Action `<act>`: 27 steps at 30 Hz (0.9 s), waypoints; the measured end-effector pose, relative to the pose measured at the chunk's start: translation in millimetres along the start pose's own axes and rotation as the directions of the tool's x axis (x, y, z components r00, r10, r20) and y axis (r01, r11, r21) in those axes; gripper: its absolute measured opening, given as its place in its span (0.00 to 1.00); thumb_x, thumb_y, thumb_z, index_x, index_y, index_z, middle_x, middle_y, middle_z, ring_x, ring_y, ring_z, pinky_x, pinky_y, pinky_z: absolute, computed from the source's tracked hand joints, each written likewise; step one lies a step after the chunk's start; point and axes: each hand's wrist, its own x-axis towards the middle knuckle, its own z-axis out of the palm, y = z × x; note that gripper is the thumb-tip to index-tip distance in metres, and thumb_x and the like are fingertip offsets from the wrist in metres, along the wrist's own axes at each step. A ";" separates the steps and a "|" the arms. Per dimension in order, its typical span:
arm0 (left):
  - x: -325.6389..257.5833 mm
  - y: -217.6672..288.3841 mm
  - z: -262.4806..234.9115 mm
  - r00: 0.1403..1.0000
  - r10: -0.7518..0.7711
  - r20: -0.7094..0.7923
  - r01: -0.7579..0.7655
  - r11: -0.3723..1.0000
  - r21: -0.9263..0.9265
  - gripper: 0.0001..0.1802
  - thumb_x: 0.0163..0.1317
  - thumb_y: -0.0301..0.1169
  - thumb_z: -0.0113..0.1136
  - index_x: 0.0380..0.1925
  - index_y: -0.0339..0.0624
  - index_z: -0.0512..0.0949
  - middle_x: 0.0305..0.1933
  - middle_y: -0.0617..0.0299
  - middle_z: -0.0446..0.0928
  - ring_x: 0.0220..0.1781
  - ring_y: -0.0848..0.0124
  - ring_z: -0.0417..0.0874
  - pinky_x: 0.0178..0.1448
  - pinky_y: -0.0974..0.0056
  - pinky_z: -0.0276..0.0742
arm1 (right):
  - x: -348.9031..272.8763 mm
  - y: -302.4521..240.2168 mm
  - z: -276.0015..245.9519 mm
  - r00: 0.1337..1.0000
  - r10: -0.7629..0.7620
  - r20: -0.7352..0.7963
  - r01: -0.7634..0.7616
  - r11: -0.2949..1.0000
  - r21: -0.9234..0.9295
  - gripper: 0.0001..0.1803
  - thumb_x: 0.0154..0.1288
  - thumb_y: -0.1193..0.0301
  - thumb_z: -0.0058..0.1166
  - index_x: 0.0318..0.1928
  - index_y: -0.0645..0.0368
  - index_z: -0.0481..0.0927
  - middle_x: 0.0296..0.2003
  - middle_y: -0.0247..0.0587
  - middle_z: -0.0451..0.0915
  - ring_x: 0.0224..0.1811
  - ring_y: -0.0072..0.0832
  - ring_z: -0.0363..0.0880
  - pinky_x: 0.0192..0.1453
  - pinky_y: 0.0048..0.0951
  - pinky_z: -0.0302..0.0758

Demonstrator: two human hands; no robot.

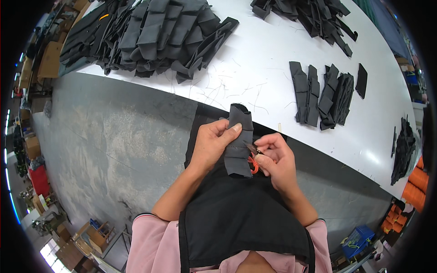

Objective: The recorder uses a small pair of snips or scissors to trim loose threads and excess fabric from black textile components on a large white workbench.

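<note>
My left hand [213, 142] grips a dark grey sewn fabric strip [238, 141], thumb on its front, just off the table's near edge. The strip hangs upright with cross seams, and its upper end gapes like a sleeve. Pinched in my right hand [277, 157] is a pair of thread snips [250, 147], the dark metal blades pointing at the strip's right edge. An orange loop [253, 166] shows below the blades, beside my fingers. Whether the blade tips touch the fabric I cannot tell.
A white table [268, 86] slants across in front of me, strewn with loose dark threads. A large pile of dark fabric pieces [168, 32] lies far left, another pile [314, 18] far right. Several strips [305, 93] lie nearer on the right. Orange spools [416, 182] stand beyond.
</note>
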 end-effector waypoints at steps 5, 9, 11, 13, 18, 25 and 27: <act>3.3 -6.0 -4.7 1.000 0.008 -0.009 -0.008 1.000 0.012 0.16 0.61 0.30 0.60 0.16 0.41 0.71 0.18 0.78 0.64 0.23 0.88 0.56 0.24 0.75 0.49 | -6.6 -1.4 0.9 0.834 -0.538 0.127 0.436 0.498 -0.750 0.13 0.51 0.78 0.62 0.38 0.61 0.75 0.28 0.38 0.74 0.22 0.28 0.75 0.25 0.25 0.70; 2.5 -3.1 1.4 1.000 0.008 0.001 -0.008 0.999 0.036 0.17 0.61 0.30 0.60 0.15 0.42 0.70 0.18 0.79 0.62 0.22 0.88 0.55 0.24 0.75 0.49 | -4.7 -3.7 3.9 0.835 -0.532 0.140 0.427 0.465 -0.776 0.14 0.49 0.76 0.62 0.38 0.59 0.76 0.28 0.39 0.75 0.21 0.34 0.75 0.24 0.28 0.69; 2.9 -6.1 1.4 1.000 0.013 0.007 -0.013 0.999 0.031 0.17 0.61 0.30 0.60 0.15 0.42 0.69 0.18 0.79 0.61 0.22 0.88 0.55 0.24 0.75 0.48 | -0.6 -0.7 3.7 0.800 -0.576 0.165 0.461 0.417 -0.783 0.14 0.49 0.76 0.62 0.38 0.59 0.76 0.28 0.39 0.74 0.21 0.34 0.74 0.24 0.28 0.69; 2.5 -7.0 0.8 1.000 0.015 0.012 -0.015 1.000 0.023 0.17 0.61 0.30 0.60 0.14 0.42 0.69 0.17 0.79 0.61 0.22 0.88 0.55 0.24 0.75 0.48 | -0.4 -0.2 4.9 0.765 -0.616 0.190 0.492 0.368 -0.789 0.13 0.49 0.75 0.62 0.38 0.59 0.76 0.27 0.39 0.74 0.20 0.34 0.74 0.24 0.28 0.69; 3.8 -11.3 -3.3 1.000 0.015 0.009 -0.015 0.999 0.044 0.19 0.61 0.31 0.60 0.13 0.43 0.66 0.17 0.78 0.59 0.22 0.87 0.53 0.23 0.74 0.47 | -4.2 -1.6 6.7 0.794 -0.566 0.223 0.450 0.300 -0.841 0.14 0.48 0.80 0.62 0.38 0.61 0.76 0.26 0.43 0.76 0.24 0.37 0.77 0.28 0.29 0.73; 8.0 -0.5 5.0 0.998 0.041 0.042 -0.048 0.980 0.191 0.17 0.61 0.31 0.60 0.15 0.41 0.68 0.19 0.77 0.61 0.24 0.87 0.56 0.24 0.74 0.50 | -5.1 -0.8 5.0 0.822 -0.569 0.000 0.389 0.562 -0.729 0.12 0.51 0.76 0.62 0.38 0.58 0.76 0.27 0.41 0.73 0.23 0.35 0.74 0.26 0.30 0.70; 6.1 2.6 6.1 0.998 0.034 0.055 -0.041 0.991 0.127 0.11 0.62 0.31 0.59 0.23 0.38 0.76 0.23 0.75 0.68 0.27 0.87 0.63 0.29 0.77 0.59 | -7.9 1.5 0.1 0.880 -0.471 -0.052 0.330 0.688 -0.646 0.12 0.51 0.77 0.61 0.38 0.59 0.76 0.27 0.42 0.72 0.23 0.35 0.74 0.26 0.28 0.70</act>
